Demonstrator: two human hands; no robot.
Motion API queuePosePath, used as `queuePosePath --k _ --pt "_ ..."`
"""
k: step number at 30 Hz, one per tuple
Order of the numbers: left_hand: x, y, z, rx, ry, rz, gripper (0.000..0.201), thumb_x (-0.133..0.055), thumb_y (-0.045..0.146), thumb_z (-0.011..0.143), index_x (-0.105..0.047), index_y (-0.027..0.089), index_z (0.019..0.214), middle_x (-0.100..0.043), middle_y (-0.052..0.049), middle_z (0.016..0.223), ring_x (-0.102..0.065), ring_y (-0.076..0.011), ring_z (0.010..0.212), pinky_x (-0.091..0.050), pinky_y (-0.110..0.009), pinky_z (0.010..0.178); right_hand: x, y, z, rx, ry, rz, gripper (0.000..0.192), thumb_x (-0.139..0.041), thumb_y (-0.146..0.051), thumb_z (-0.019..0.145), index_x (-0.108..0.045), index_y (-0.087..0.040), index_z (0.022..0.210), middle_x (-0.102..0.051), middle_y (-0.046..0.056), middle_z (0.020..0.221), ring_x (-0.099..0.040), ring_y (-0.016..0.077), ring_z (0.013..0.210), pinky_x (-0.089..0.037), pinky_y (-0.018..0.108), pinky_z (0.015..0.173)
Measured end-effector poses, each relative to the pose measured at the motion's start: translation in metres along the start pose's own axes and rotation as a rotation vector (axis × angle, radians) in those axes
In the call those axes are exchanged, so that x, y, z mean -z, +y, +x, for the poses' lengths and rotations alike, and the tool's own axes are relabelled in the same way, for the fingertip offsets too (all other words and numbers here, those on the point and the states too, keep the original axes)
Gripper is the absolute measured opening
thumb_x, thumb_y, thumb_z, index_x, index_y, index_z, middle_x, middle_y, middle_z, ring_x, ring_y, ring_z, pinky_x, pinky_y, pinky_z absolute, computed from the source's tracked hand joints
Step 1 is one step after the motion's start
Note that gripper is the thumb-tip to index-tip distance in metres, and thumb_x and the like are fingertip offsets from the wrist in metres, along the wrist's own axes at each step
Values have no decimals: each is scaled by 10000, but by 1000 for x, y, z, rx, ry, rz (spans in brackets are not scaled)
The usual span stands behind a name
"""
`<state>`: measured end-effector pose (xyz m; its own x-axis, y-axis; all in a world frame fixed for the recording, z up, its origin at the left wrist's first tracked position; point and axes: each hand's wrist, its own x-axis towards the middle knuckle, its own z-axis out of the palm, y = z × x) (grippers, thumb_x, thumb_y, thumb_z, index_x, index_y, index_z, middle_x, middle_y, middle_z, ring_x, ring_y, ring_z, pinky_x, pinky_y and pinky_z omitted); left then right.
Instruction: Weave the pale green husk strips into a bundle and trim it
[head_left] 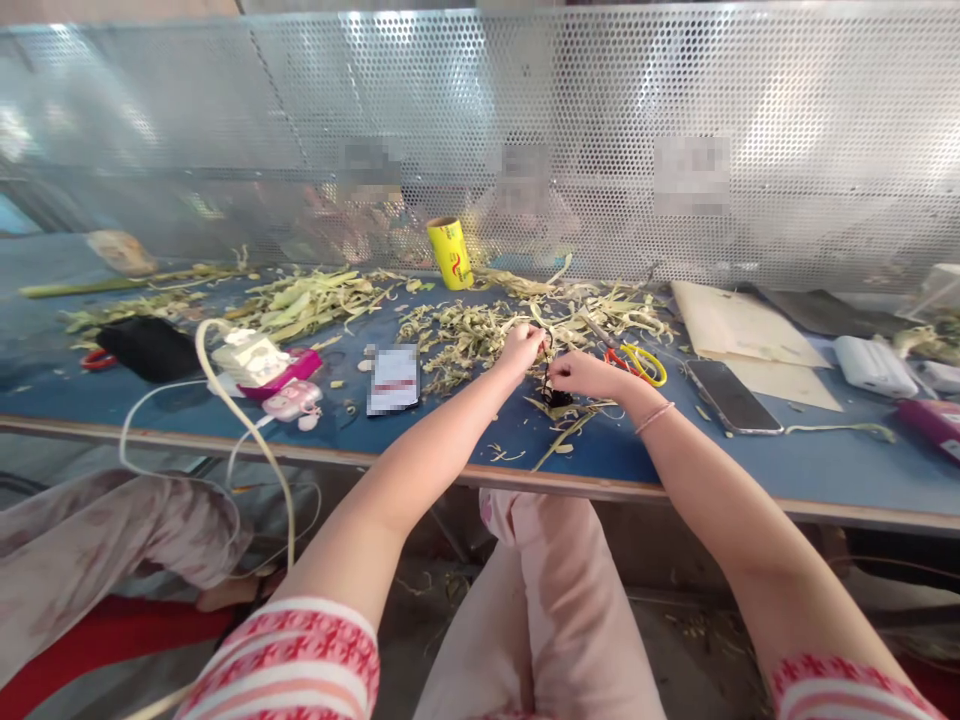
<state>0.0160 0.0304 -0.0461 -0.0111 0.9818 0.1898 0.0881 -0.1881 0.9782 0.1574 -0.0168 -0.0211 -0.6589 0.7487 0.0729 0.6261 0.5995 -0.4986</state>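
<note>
Working close together over the blue table (90,395), both hands sit near the table's middle, almost touching. Left hand (521,348) is curled into a loose fist, fingers pinched on a thin pale strip (541,322) that runs up out of the grip. Right hand (581,373) is closed too, fingertips pinching the top of a small dark bundle (556,396) that rests on the table just under both hands. Too small to tell what the bundle is made of. A pink band sits on the right wrist.

A few loose leaf scraps (566,432) lie on the table in front of the bundle, toward the near edge. Behind the hands, a wide pile of dried leaf strips (465,335) spreads across the table. Yellow-handled scissors (643,362) lie just right of the right hand, a dark phone (731,397) further right, flat. Beyond it, sheets of cardboard (739,325).

Left of the hands: a white card (394,378), then a white charger (247,357) with cable trailing off the table edge, on top of a pink item. A yellow tube (450,253) stands upright at the back by the perforated metal screen (675,90). Another person's knee shows at lower left.
</note>
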Motion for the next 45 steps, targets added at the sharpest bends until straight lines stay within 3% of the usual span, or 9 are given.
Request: queuePosePath --k 5,8,13,20,25,30,35,41,45 --pt "0 0 1 -97 -16 126 252 -512 164 818 -472 174 570 -518 25 529 -445 -96 514 -327 -241 579 3 3 -2 8 -41 72 133 -427 -207 675 -412 -178 546 -333 -53 545 -312 80 548 -251 239 554" --pt "1 6 -4 -165 -48 115 219 -493 163 833 -480 177 615 -540 28 578 -453 -92 532 -343 -238 598 2 2 -4 -62 61 12 211 -456 -245 731 -408 -181 535 -354 -45 532 -328 84 539 -255 244 548" --pt "3 17 -13 -252 -37 110 207 -503 179 847 -471 181 643 -534 29 605 -493 -95 579 -377 -237 643 -2 -6 -3 -215 253 -159 425 -489 -505 835 -473 -182 560 -538 19 577 -435 120 564 -289 269 573" --pt "0 4 -5 -176 -43 -57 110 -598 222 806 -532 163 742 -588 12 669 -552 -98 648 -425 -230 677 -3 -16 -2 -239 327 -176 498 -461 -522 856 -474 -177 497 -472 12 486 -396 116 516 -272 279 559" --pt "-1 3 -5 -163 -60 -91 179 -681 285 742 -564 149 753 -573 11 680 -527 -93 645 -402 -217 635 -3 -11 0 -253 363 -118 445 -449 -445 854 -516 -167 514 -473 7 487 -377 108 514 -285 272 568" --pt "-1 4 -2 -159 -94 -120 212 -682 332 741 -592 140 742 -566 17 655 -510 -87 643 -391 -216 653 -4 -10 1 -206 408 -159 269 -449 -267 803 -470 -179 550 -458 2 522 -382 111 541 -282 265 570" --pt "3 8 0 -102 -60 -27 177 -538 299 856 -547 163 743 -522 32 612 -470 -89 588 -361 -223 625 -3 -12 0 -154 443 -111 342 -415 -307 828 -352 -191 512 -365 -18 487 -324 96 515 -258 264 548" --pt "8 24 -13 -346 -4 316 104 -498 188 874 -485 192 771 -520 6 662 -486 -130 668 -367 -265 721 -5 -15 1 -50 359 -2 325 -423 -293 807 -300 -198 522 -331 -30 511 -323 91 535 -264 250 550" --pt "9 27 -19 -333 -4 301 42 -467 219 897 -493 202 869 -515 6 650 -494 -142 655 -359 -270 727 -6 -17 2 -51 397 34 300 -400 -316 832 -407 -192 559 -445 -7 558 -404 113 580 -313 255 598"
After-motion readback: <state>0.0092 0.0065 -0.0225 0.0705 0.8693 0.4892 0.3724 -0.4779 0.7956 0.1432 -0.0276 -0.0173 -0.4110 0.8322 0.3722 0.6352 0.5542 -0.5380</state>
